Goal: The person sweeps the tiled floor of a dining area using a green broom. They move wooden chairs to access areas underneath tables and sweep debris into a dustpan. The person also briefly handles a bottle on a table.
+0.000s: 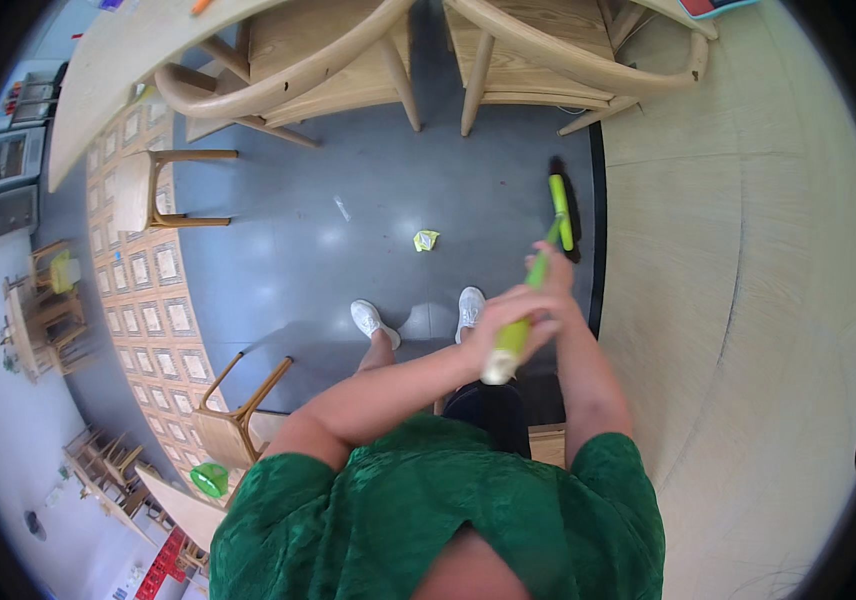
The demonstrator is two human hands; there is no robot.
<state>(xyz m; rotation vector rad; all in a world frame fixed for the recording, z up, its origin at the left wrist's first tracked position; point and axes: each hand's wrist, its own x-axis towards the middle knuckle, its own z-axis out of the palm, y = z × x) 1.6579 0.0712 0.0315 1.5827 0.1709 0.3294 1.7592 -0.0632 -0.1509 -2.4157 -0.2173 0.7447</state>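
Note:
Both hands grip a broom with a lime-green handle [538, 268] and a green head [561, 212] edged with dark bristles. My left hand [508, 318] wraps the handle near its pale top end. Farther down the shaft, my right hand [554, 272] closes round it, its fingers partly blurred. The bristles rest on the grey floor at the right, beside the dark strip at the base of the pale wooden surface. A crumpled yellow-green and white wrapper [426, 240] lies on the floor ahead of my white shoes [373, 322], left of the broom head.
Two wooden chairs with curved backs [293, 75] stand ahead at a table [113, 75]. Wooden stools [138, 190] are to the left, beside a patterned floor strip [153, 318]. A small pale streak [342, 208] shows on the floor. The wooden surface [728, 260] borders the right side.

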